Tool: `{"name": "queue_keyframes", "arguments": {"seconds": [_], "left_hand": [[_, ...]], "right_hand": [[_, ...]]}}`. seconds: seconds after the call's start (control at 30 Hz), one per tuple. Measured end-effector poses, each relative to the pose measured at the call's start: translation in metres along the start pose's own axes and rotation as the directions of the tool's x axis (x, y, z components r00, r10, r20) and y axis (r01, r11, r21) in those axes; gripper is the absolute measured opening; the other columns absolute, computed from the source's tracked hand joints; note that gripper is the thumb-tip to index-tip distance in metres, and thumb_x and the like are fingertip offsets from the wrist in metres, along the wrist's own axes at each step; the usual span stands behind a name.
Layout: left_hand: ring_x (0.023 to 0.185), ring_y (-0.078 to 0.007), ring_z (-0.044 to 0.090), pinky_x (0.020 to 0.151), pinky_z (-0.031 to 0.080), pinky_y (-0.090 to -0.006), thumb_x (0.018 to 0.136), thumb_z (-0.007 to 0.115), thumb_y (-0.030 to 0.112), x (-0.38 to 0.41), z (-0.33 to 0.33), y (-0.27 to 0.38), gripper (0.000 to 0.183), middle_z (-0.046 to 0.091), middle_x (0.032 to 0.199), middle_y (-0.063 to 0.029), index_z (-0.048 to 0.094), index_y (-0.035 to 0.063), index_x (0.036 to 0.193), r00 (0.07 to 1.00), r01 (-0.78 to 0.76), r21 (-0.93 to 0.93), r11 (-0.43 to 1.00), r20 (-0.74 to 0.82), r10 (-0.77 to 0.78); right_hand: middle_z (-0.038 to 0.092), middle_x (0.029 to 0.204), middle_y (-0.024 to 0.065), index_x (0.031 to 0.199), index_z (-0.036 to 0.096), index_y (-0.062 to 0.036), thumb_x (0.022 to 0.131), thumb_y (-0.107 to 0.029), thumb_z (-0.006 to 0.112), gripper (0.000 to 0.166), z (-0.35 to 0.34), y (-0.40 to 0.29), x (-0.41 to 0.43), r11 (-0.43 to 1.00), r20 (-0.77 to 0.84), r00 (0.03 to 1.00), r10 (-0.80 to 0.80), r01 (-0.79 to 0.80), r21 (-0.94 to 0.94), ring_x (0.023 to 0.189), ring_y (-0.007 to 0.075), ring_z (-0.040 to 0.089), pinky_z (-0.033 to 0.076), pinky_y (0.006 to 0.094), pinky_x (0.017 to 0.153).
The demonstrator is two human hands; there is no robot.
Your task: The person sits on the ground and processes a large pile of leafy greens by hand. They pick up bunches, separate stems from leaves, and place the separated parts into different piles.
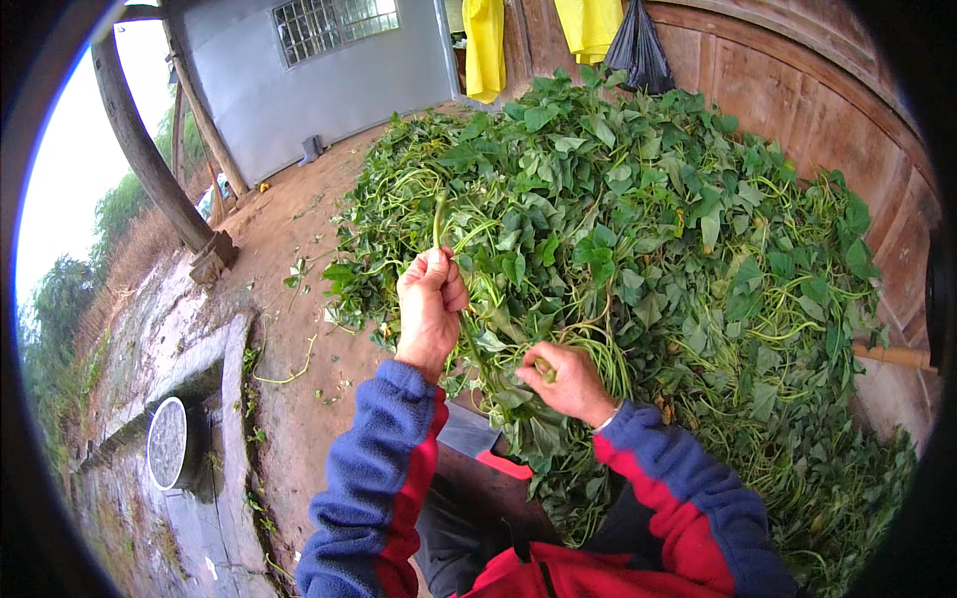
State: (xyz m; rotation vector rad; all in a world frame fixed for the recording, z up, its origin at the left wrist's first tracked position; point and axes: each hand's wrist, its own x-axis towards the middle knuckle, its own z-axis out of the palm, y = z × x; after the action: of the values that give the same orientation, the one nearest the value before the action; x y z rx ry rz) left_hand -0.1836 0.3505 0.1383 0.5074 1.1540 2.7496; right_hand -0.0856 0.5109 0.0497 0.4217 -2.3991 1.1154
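A large heap of leafy green vines (643, 224) fills the ground in front of me and to the right. My left hand (434, 295) is closed on a thick green stem (439, 217), whose end points up above the fist. Below that fist a vine runs down to a clump of leaves near my lap. My right hand (564, 377) is lower and to the right, its fingers curled around a short piece of green stem (545, 369). Long pale green stalks (609, 362) lie right behind it. Part of a blade-like grey object with a red edge (505, 465) shows below my hands.
At the lower left, a round bucket (166, 443) stands beside a concrete kerb (234, 389). A wooden post (149, 142) rises at the upper left. Rubber boots (310, 149) stand by the grey wall. Yellow garments (484, 48) and a black plastic bag (639, 52) hang on the wooden wall.
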Motion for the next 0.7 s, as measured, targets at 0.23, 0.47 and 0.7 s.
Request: {"name": "queue_keyframes", "arguments": {"seconds": [0.23,0.47,0.7], "left_hand": [[0.044,-0.0071,0.027,0.039,0.021,-0.0211,0.088,0.046,0.013,-0.001,0.005,-0.01,0.016,0.035,0.057,0.0026,0.042,0.0103,0.072,0.984,-0.056,0.01,0.998,-0.171,0.057],[0.042,-0.0072,0.027,0.037,0.022,-0.0218,0.087,0.046,0.014,-0.002,0.004,-0.013,0.018,0.036,0.057,0.0023,0.04,0.0103,0.071,0.972,-0.086,0.053,0.995,-0.215,0.096],[0.039,-0.0074,0.029,0.035,0.023,-0.0221,0.087,0.046,0.015,-0.007,0.007,-0.025,0.017,0.036,0.054,0.0023,0.041,0.0092,0.072,0.951,-0.034,0.141,0.989,-0.299,0.076]], "right_hand": [[0.052,0.068,0.0094,0.077,0.051,-0.0052,0.07,-0.021,0.065,0.022,0.036,-0.022,0.002,0.966,-0.061,0.992,-0.111,0.093,-0.242,0.058,0.0277,0.055,0.044,0.0371,0.05],[0.047,0.065,0.0099,0.07,0.047,-0.0041,0.066,-0.007,0.06,0.015,0.038,-0.017,-0.002,0.939,-0.052,0.968,-0.247,0.226,-0.258,0.055,0.0288,0.053,0.041,0.0386,0.048],[0.045,0.064,0.0109,0.067,0.043,-0.0038,0.065,-0.006,0.057,0.014,0.036,-0.019,-0.004,0.945,-0.04,0.973,-0.229,0.212,-0.251,0.053,0.0302,0.05,0.039,0.0397,0.047]]}}
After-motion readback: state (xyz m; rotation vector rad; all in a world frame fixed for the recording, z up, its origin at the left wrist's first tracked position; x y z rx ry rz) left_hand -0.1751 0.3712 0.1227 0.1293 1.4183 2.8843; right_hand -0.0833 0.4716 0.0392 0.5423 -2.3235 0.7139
